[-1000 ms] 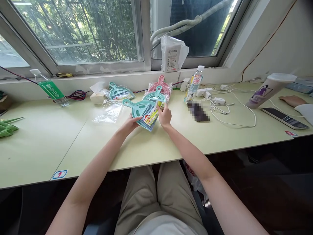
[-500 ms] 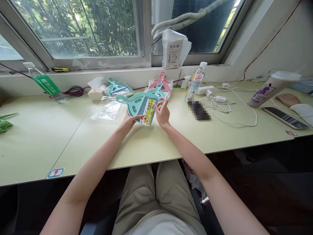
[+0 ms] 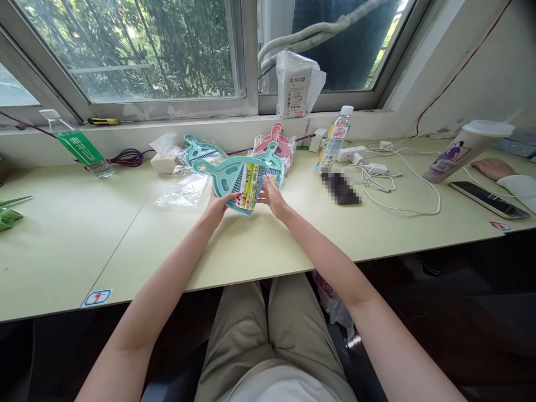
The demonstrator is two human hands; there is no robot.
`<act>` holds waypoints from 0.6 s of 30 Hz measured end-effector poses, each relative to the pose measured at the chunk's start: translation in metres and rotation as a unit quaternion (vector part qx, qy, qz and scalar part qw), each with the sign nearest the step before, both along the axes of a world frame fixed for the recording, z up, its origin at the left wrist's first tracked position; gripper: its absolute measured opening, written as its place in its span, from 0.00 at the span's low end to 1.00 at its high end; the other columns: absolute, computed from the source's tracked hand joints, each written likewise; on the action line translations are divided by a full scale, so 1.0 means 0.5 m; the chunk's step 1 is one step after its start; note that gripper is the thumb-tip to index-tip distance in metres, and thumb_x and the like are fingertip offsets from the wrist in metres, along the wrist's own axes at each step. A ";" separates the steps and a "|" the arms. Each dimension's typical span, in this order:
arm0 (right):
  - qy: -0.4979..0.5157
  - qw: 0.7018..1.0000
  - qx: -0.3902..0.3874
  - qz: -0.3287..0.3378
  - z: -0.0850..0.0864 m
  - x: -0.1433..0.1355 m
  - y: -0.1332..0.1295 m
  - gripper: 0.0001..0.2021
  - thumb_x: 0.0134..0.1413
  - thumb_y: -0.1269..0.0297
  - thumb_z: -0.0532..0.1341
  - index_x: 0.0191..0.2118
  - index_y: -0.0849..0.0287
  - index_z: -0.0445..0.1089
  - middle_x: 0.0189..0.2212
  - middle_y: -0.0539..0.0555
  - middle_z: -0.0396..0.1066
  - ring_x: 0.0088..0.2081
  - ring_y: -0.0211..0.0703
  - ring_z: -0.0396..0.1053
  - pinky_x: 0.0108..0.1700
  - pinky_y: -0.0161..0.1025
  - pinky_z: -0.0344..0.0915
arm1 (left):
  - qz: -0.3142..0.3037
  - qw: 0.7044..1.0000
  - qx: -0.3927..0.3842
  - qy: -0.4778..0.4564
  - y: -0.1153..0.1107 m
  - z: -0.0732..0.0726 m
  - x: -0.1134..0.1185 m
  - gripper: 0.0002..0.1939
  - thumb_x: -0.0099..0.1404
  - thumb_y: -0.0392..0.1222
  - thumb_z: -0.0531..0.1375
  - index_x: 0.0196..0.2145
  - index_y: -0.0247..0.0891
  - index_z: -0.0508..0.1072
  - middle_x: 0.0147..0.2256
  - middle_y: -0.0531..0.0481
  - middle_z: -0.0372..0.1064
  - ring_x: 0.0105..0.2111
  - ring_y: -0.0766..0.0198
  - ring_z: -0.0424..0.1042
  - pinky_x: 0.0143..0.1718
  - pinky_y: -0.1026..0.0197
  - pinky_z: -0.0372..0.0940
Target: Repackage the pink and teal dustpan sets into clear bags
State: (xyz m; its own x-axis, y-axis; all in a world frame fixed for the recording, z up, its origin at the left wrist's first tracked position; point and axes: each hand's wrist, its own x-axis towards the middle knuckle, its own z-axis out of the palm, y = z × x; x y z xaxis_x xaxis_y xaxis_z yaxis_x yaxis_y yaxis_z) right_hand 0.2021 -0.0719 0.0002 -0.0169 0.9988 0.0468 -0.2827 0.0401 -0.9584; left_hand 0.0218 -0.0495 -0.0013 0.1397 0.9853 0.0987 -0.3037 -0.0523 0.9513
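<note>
A teal dustpan and brush set [image 3: 230,176] with a yellow-green label is held above the table, its handle toward the left. My left hand [image 3: 218,206] grips its lower left side, thumb over the front. At its right edge is my right hand [image 3: 272,196], fingers apart and partly behind the set; whether they touch it is unclear. Behind it lie another teal set [image 3: 274,162], a wrapped teal set [image 3: 203,149] and a wrapped pink set [image 3: 276,139].
Clear plastic wrap [image 3: 182,191] and a tissue pack [image 3: 164,159] lie left. Bottles stand left [image 3: 84,148] and right [image 3: 334,142]. Cables [image 3: 379,176], a pixelated dark object [image 3: 341,188], a cup [image 3: 463,153], a phone [image 3: 488,199] and another person's hand [image 3: 494,168] are at right.
The held set has shifted slightly left and turned a little. My right hand has come off the label's upper right corner, moved lower and spread its fingers.
</note>
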 end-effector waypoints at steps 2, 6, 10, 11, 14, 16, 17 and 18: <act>0.002 1.000 0.009 0.005 -0.002 0.005 0.002 0.19 0.62 0.53 0.58 0.55 0.48 0.58 0.45 0.50 0.77 0.38 0.41 0.78 0.47 0.46 0.77 | -0.008 1.000 -0.003 0.008 0.001 0.001 -0.002 0.36 0.44 0.35 0.73 0.52 0.40 0.70 0.50 0.45 0.75 0.52 0.50 0.74 0.53 0.50 0.72; 0.025 1.000 0.000 0.015 -0.013 0.008 0.010 0.23 0.49 0.64 0.69 0.50 0.48 0.62 0.40 0.47 0.79 0.39 0.42 0.79 0.50 0.49 0.77 | -0.016 1.000 -0.005 0.023 -0.001 0.005 -0.004 0.34 0.44 0.35 0.72 0.50 0.39 0.70 0.49 0.44 0.76 0.52 0.48 0.74 0.54 0.48 0.71; 0.038 0.999 -0.020 0.028 -0.018 0.010 0.011 0.17 0.49 0.69 0.68 0.45 0.52 0.66 0.40 0.49 0.80 0.40 0.42 0.79 0.52 0.51 0.76 | -0.022 0.999 -0.016 0.036 -0.002 0.010 -0.005 0.34 0.44 0.36 0.72 0.50 0.37 0.70 0.48 0.42 0.76 0.51 0.46 0.75 0.54 0.45 0.70; 0.041 0.998 -0.023 0.031 -0.017 0.011 0.010 0.16 0.49 0.70 0.68 0.44 0.53 0.66 0.40 0.49 0.80 0.40 0.42 0.79 0.53 0.51 0.75 | -0.024 0.999 -0.017 0.039 -0.003 0.012 -0.006 0.34 0.43 0.36 0.71 0.50 0.37 0.70 0.48 0.42 0.76 0.50 0.46 0.75 0.54 0.45 0.70; 0.048 0.997 -0.022 0.047 -0.016 0.013 0.005 0.16 0.49 0.71 0.68 0.44 0.54 0.66 0.40 0.51 0.80 0.41 0.43 0.79 0.54 0.52 0.75 | -0.046 0.998 -0.011 0.047 -0.005 0.021 -0.012 0.35 0.44 0.37 0.72 0.51 0.38 0.70 0.48 0.43 0.75 0.49 0.48 0.75 0.52 0.47 0.71; 0.049 0.997 -0.017 0.052 -0.016 0.012 0.004 0.17 0.49 0.72 0.68 0.44 0.55 0.66 0.40 0.53 0.80 0.41 0.45 0.80 0.54 0.53 0.75 | -0.059 0.997 -0.004 0.058 -0.006 0.026 -0.018 0.36 0.43 0.37 0.72 0.52 0.39 0.69 0.48 0.44 0.75 0.49 0.50 0.75 0.51 0.49 0.71; 0.048 0.997 -0.016 0.050 -0.017 0.011 0.004 0.17 0.48 0.72 0.68 0.45 0.55 0.66 0.41 0.54 0.80 0.41 0.46 0.80 0.54 0.53 0.75 | -0.065 0.996 -0.002 0.064 -0.005 0.028 -0.020 0.37 0.43 0.37 0.73 0.52 0.39 0.69 0.49 0.44 0.74 0.48 0.51 0.75 0.51 0.50 0.71; 0.048 0.998 -0.015 0.045 -0.019 0.010 0.004 0.18 0.48 0.72 0.68 0.45 0.56 0.66 0.40 0.54 0.80 0.41 0.46 0.80 0.53 0.53 0.75 | -0.070 0.995 0.000 0.070 -0.003 0.030 -0.023 0.37 0.44 0.38 0.73 0.53 0.40 0.68 0.49 0.44 0.74 0.48 0.52 0.75 0.50 0.51 0.71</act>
State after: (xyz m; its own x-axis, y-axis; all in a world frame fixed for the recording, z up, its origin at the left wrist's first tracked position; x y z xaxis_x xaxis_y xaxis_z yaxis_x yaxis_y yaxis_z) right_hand 0.2072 -0.0699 -0.0090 -0.1040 0.9943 0.0217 -0.3736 -0.0188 -0.9274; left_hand 0.0102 -0.0509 0.0137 0.2875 0.9553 0.0684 -0.1733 -0.0184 0.9847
